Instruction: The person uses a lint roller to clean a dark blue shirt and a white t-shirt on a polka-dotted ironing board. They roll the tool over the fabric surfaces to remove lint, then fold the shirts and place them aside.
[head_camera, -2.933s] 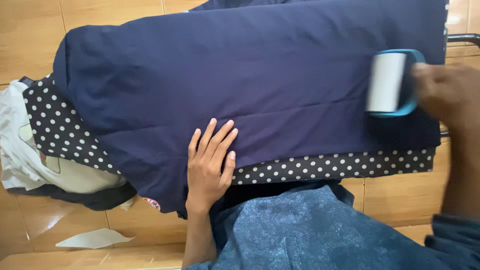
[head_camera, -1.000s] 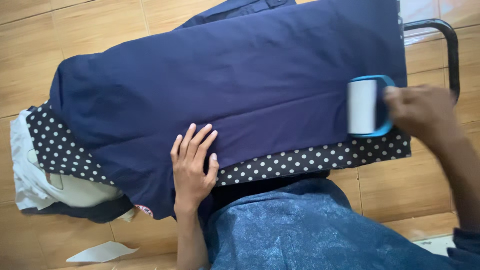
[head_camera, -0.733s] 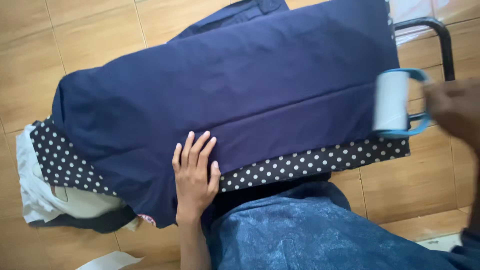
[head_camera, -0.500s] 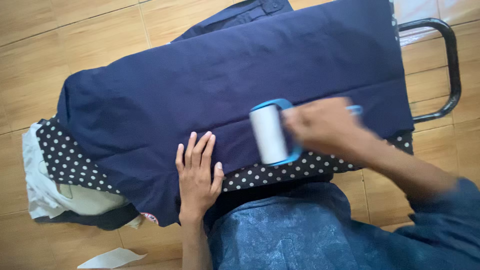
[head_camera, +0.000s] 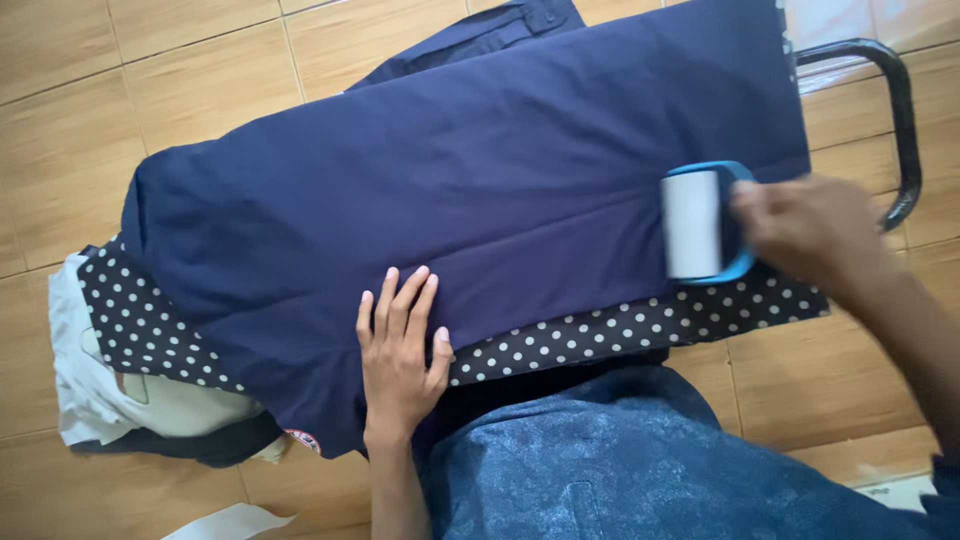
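Note:
A navy blue garment (head_camera: 450, 190) lies flat over a black cloth with white dots (head_camera: 620, 325). My left hand (head_camera: 400, 350) presses flat on the garment's near edge, fingers together and pointing away from me. My right hand (head_camera: 815, 230) grips the handle of a lint roller (head_camera: 695, 225) with a white roll and a blue frame. The roller rests on the right part of the navy garment, close to its near edge.
A black metal tube frame (head_camera: 895, 120) sticks out at the right. White and dark clothes (head_camera: 100, 390) are bunched under the dotted cloth at the left. A white paper scrap (head_camera: 225, 522) lies on the tan tiled floor (head_camera: 130, 90). My blue-clad lap (head_camera: 620, 460) is below.
The lint roller went from the garment's right end off past its edge, swept left to the middle, and is now back at the right. My left hand stayed pressed in place.

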